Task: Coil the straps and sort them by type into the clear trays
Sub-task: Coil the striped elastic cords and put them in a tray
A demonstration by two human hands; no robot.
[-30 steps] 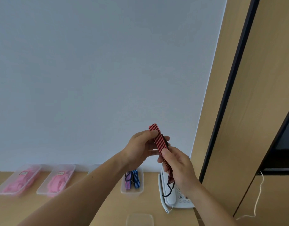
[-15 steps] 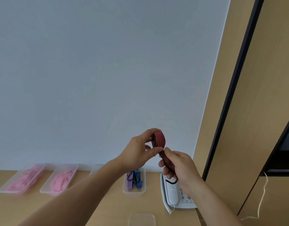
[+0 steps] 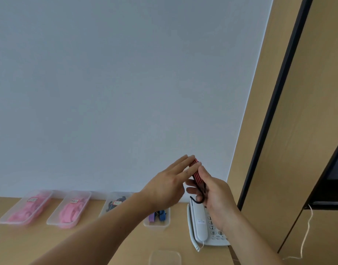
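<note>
Coiling red striped strap (image 3: 197, 175) | left hand (image 3: 164, 186) fingers straight, pressing folds flat | right hand (image 3: 216, 196) fingers clamped round the strap | advice: pinch firmly, tuck black hook (image 3: 195, 201), then striped-strap tray (image 3: 155, 227).

Four trays stand in a row on the desk (image 3: 21, 245) against the wall (image 3: 126, 92): the leftmost tray (image 3: 13, 223), second tray (image 3: 61, 225), third tray (image 3: 107, 202), partly behind the left forearm, and fourth tray (image 3: 156, 226). A telephone (image 3: 201, 224) lies right of the fourth tray, beside the cabinet (image 3: 298, 131). Nearer the front edge sits what may be a lid (image 3: 165, 257). Above the telephone, the strap (image 3: 197, 175) sits between the left hand (image 3: 164, 188) and the right hand (image 3: 215, 194).
</note>
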